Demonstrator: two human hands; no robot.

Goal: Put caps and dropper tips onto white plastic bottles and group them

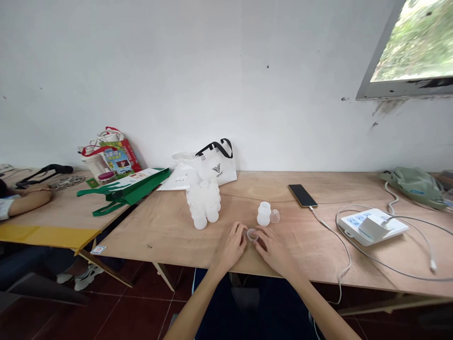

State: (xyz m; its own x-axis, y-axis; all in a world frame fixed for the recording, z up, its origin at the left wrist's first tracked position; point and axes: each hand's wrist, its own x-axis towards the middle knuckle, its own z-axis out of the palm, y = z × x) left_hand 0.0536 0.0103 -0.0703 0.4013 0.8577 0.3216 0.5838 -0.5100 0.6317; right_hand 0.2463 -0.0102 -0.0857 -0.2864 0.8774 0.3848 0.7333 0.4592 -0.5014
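Observation:
Near the table's front edge, my right hand pinches a small clear round plastic cap between thumb and fingers. Just left of it, my left hand has curled, closed fingers beside the cap. Something small and clear seems to lie at its fingertips, too hidden to name. Beyond my hands stands a small white translucent bottle, upright. A clear domed cap rests against its right side. To the left is a cluster of several white bottles, stacked together.
Behind the cluster are a white bag with black handles and a green bag. Right of the bottle lie a charging phone, a white power strip, loose cables and a green cloth item. A person's arm rests on the left table.

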